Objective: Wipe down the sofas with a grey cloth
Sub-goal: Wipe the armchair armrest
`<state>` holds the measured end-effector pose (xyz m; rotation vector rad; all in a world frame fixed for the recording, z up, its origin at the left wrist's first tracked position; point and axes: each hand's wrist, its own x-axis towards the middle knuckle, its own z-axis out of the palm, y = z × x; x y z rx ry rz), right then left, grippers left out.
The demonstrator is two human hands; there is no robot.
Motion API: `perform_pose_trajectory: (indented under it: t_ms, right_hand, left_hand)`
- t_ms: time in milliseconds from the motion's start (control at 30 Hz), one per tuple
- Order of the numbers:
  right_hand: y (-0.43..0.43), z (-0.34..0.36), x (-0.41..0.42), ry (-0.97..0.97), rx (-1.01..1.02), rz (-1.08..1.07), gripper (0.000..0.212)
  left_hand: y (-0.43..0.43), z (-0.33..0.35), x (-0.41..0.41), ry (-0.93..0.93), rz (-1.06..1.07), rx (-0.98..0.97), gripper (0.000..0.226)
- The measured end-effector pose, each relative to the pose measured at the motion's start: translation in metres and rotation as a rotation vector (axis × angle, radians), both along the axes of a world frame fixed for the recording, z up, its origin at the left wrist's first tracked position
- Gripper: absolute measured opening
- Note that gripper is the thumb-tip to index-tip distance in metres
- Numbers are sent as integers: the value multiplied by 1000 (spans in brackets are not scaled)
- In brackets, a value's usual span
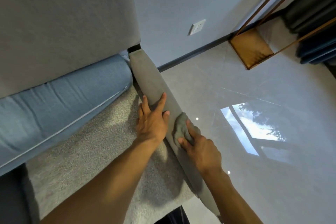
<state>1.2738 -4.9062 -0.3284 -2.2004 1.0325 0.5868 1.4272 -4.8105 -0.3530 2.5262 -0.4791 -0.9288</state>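
— Why is your left hand (152, 123) lying flat?
— Fingers spread, it steadies the sofa armrest (151, 78), I'd say. My right hand (201, 149) pinches the bunched grey cloth (181, 129) against the armrest's top, ready to rub.

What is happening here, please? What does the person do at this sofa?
A person is wiping a grey sofa. The right hand grips a bunched grey cloth and holds it against the top of the narrow armrest, on the side next to the shiny floor. The left hand lies flat on the same armrest just beside the cloth, fingers spread, probably to steady it. A blue bolster cushion lies along the backrest, with no hand on it.
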Motion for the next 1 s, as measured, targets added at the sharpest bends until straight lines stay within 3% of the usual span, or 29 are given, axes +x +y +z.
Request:
perform_pose_trajectory:
  t_ms: [167,433,700,1000]
  right_hand:
    - [-10,10,-106,166,96,-28,49]
    - [1,-1,-78,33,86,-77,68]
    - [9,22,-183,266,110,-73,74]
    - [16,5,-112,113,-56,34,80]
  left_hand:
    - [5,13,-32,1,-114,12,66]
    - [10,10,-76,10,-105,11,69]
    - [21,6,-87,-25,-161,4,73]
    - [29,2,-93,-45,-144,-42,69]
